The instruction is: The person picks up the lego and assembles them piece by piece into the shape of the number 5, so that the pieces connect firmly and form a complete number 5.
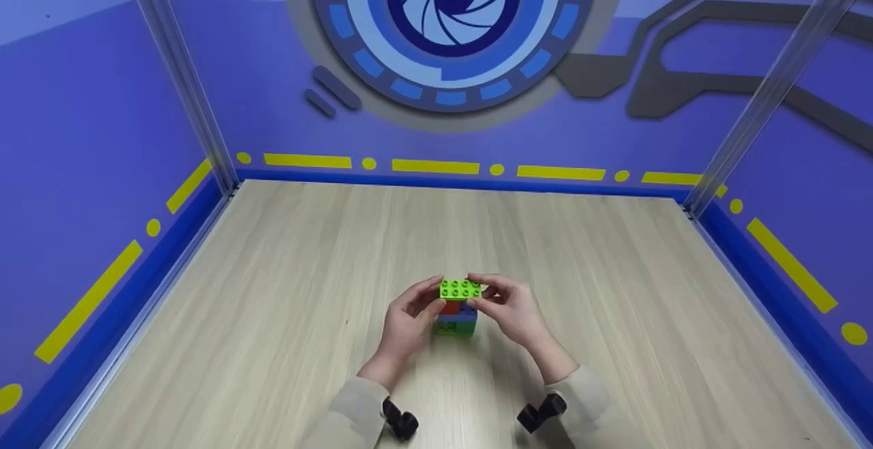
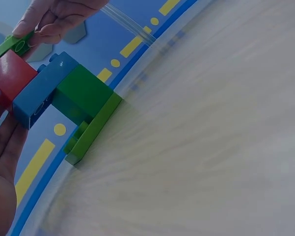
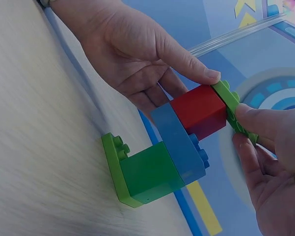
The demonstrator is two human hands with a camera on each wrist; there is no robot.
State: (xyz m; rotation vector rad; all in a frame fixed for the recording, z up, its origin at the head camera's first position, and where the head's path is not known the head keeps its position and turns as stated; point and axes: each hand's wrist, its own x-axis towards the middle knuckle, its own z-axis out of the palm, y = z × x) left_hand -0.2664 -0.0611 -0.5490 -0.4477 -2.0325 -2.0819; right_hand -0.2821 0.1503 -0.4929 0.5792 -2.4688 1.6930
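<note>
A small stack of toy building bricks stands upright on the table. Its base is a flat light green brick [image 3: 118, 179], with a dark green brick [image 3: 152, 169] on one end. Across that lies a blue brick [image 2: 46, 88], and a red brick [image 2: 12, 73] sits on its other end. On top is another flat light green brick [image 1: 460, 289]. My left hand [image 1: 406, 323] holds the top brick's left end, its thumb by the red brick and other fingers partly hidden behind the stack. My right hand [image 1: 511, 309] pinches the top brick's right end between thumb and fingers.
The wood-grain table [image 1: 273, 285] spreads around the stack. Blue printed panels [image 1: 450, 142] wall it in at the back and sides, with metal posts [image 1: 184, 80] at the corners. Black wrist devices [image 1: 401, 420] sit at both sleeves.
</note>
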